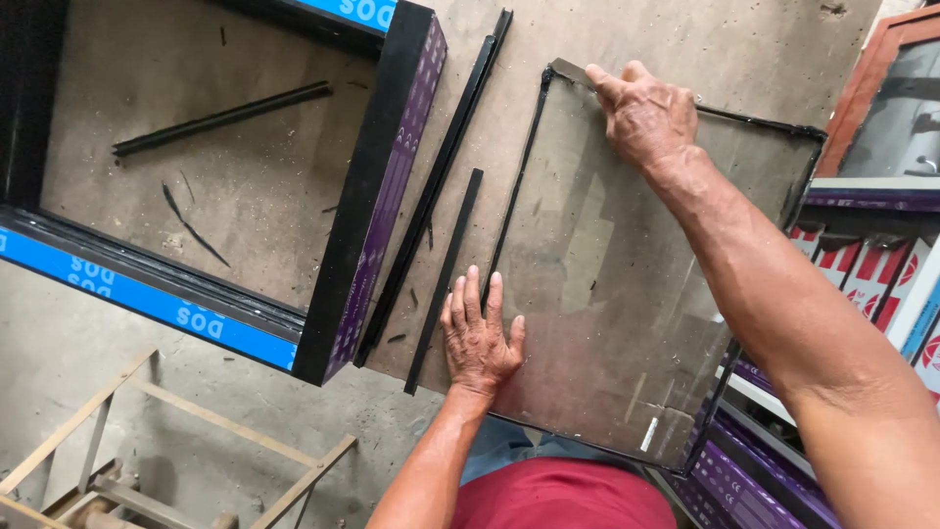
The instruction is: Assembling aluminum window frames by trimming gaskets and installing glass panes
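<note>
Looking down, I see my left hand (478, 338) spread flat, palm down, on the near-left edge of the glass pane (627, 294), pinning it so it cannot slide on the table (294, 196). My right hand (641, 118) reaches to the far corner, fingers curled over the top edge where the black rubber gasket (519, 181) runs round the glass; whether it pinches the gasket or only the rim I cannot tell. The pane lies flat, partly overhanging toward me. Two loose black strips (441, 186) lie just left of it, beside the black window frame (377, 206) with its blue and purple film.
</note>
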